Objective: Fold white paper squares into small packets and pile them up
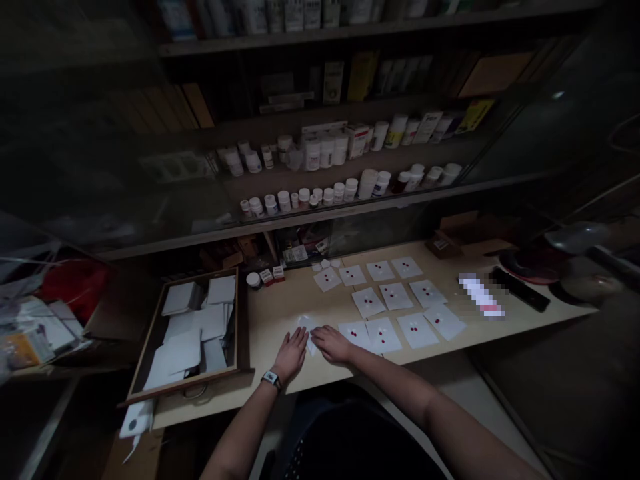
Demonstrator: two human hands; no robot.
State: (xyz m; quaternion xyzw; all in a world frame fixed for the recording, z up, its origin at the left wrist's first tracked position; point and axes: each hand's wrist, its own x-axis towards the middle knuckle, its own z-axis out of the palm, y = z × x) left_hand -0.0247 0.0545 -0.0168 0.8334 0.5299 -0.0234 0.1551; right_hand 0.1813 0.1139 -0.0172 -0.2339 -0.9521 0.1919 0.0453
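A small white paper sheet (307,323) lies on the pale counter between my hands, partly covered by them. My left hand (291,352), with a watch (271,379) on its wrist, has its fingers held together on the sheet's left side. From the right, my right hand (331,343) bends its fingers onto the opposite side. Both hands seem to grip the paper, though the thumbs are hidden. Rows of white paper squares (369,301) with small red and white pills on them are laid out to the right. Several small folded white packets (326,264) sit behind them.
A wooden drawer (239,320) filled with white paper stacks (184,352) stands at left. Behind it are a small jar (254,280) and little boxes (273,274). Shelves of medicine bottles (284,201) rise behind the counter (320,373). A dark phone (520,289) lies at right, near an open carton (463,235).
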